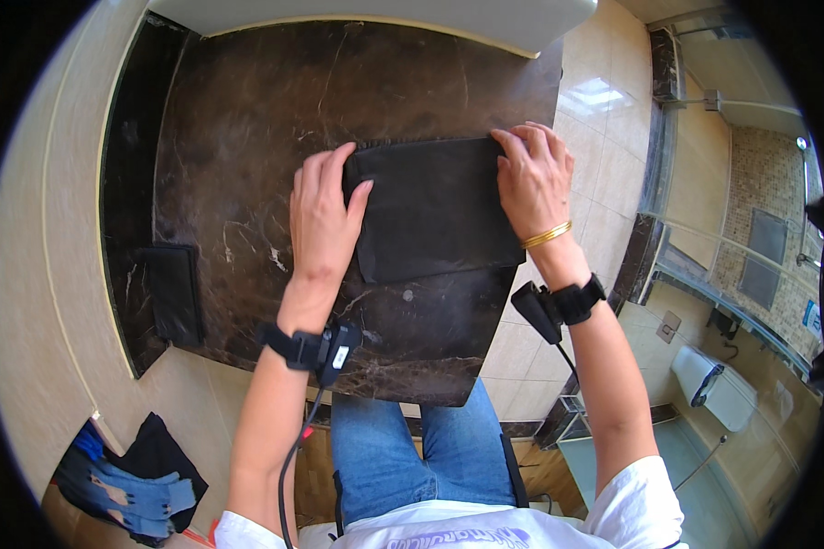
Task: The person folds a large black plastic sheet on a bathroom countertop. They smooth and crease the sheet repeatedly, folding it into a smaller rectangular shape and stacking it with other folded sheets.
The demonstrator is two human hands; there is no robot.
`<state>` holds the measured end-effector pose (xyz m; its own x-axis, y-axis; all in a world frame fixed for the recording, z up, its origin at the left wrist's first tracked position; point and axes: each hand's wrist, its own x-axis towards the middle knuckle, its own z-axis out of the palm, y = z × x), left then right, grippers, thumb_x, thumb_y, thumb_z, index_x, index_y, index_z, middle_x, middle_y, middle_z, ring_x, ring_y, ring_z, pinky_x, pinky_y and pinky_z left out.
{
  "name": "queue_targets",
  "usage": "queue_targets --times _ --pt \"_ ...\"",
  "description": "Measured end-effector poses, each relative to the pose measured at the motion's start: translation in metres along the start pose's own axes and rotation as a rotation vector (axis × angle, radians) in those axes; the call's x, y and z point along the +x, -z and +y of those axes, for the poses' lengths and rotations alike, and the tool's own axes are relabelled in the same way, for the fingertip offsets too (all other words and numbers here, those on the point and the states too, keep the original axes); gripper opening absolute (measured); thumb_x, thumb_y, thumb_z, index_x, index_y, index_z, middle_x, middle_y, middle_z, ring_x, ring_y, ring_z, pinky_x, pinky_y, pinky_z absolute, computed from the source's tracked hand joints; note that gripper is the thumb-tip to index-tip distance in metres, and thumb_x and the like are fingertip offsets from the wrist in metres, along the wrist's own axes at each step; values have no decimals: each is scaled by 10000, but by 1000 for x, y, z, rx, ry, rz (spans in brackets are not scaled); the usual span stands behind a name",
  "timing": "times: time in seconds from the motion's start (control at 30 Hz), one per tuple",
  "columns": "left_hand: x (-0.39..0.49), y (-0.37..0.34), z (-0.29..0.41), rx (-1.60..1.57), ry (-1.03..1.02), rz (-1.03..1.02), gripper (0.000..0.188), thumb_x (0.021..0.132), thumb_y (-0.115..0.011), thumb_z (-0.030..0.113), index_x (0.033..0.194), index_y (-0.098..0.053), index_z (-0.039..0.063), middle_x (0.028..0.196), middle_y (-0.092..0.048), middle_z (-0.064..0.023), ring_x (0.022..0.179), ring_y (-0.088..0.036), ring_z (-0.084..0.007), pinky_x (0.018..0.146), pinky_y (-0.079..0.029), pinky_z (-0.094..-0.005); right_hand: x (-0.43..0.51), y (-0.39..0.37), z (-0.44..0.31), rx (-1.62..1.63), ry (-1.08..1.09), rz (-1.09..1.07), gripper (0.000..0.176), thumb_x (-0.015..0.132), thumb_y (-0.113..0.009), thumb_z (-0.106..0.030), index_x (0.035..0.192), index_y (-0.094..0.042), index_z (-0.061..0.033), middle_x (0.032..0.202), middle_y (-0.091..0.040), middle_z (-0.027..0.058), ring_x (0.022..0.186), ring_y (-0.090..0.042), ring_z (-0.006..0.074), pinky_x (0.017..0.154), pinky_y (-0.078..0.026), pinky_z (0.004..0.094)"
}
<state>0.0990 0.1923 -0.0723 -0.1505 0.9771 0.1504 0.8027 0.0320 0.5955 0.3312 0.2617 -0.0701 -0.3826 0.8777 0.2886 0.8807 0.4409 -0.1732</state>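
A flat black plastic bag, seemingly folded, lies on a dark brown marble countertop. Its far edge looks finely gathered near the left corner. My left hand is at the bag's far left corner, thumb over its upper face and index finger along the edge. At the far right corner my right hand has its fingers curled onto the edge; part of that corner is hidden beneath them. A second folded black piece, similar in look, rests at the countertop's left side.
Black devices are strapped to both wrists, with cables trailing from them. A pale panel borders the far side, and a wall the left. To the right are floor tiles, glass partitions and a toilet. Clothes hang at lower left.
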Motion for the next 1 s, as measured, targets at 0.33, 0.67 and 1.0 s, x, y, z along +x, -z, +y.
queue_targets --times 0.33,0.67,1.0 --pt "45 4 4 13 -65 -147 125 780 -684 82 856 -585 77 884 -578 -76 868 -575 -292 720 -487 -400 5 1 22 -37 14 -27 147 767 -664 -124 903 -613 -148 983 -566 46 985 -527 258 819 -402 398" --pt "51 2 12 126 -146 -200 183 764 -700 103 903 -582 80 920 -589 -80 926 -588 -280 759 -509 -396 -1 7 38 74 -62 -133 108 768 -663 -120 848 -593 -138 902 -586 34 962 -536 260 802 -416 405" --pt "57 19 26 124 -339 11 116 743 -696 72 791 -591 80 855 -554 -54 856 -570 -253 724 -501 -364 9 32 24 122 39 103 104 765 -639 -63 837 -591 -121 903 -617 36 940 -561 255 814 -408 378"
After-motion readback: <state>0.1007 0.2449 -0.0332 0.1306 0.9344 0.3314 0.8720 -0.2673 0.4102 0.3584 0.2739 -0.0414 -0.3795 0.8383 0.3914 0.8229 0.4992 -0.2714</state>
